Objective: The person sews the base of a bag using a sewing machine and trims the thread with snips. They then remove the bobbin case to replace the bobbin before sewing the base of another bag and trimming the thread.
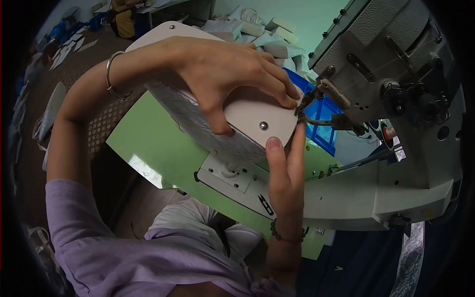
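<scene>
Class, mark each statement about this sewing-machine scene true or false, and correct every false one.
1. The left hand spreads over the white piece. True.
2. The silver bangle is on the right wrist. False: the bangle is on the left wrist; the right wrist has a dark beaded bracelet.
3. Black snips lie on the sewing machine's pale bed. True.
4. The right hand holds the snips. False: the right hand is at the white piece, its thumb near the edge.
5. A round metal stud shows on the white piece near the right thumb. True.
6. The sleeve is bright green. False: the sleeve is light purple.
</scene>
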